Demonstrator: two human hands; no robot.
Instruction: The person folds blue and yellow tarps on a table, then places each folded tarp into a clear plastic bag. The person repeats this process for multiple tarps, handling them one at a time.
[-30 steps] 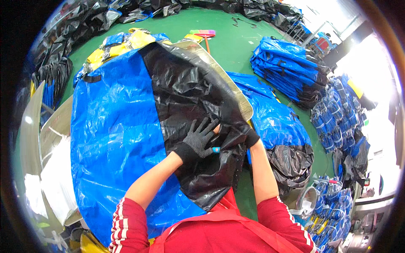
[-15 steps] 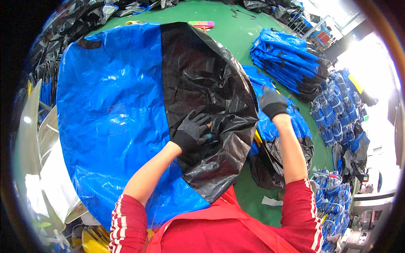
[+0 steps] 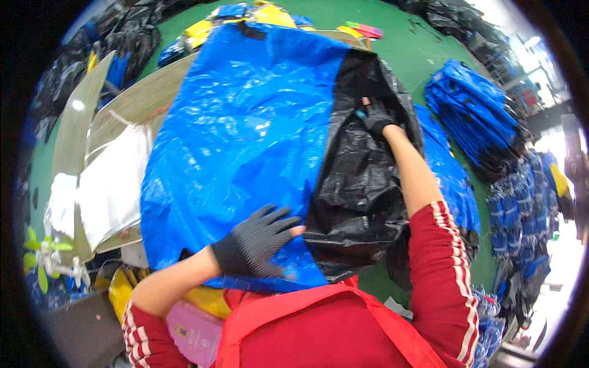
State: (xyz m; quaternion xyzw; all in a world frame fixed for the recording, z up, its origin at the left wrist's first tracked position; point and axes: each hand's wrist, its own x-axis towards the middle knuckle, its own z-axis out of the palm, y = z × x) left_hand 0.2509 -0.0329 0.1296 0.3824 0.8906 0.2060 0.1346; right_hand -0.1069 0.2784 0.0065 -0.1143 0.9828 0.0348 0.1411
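Plainly, the pale table (image 3: pixel 138 98) showed left of the blue-and-black sheet (image 3: pixel 245 135) spread over it. The left hand (image 3: pixel 257 242), fingers extended and parted, lay on the sheet's near blue edge; the right hand (image 3: pixel 376 116) touched its black side, whether gripping could not be told.

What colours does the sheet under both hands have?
The sheet is blue and black, clearest in the head view.

It was a workshop, judging by the folded blue stack (image 3: pixel 469 116) and bundles (image 3: pixel 515 208) at right, around a green floor (image 3: pixel 408 46).
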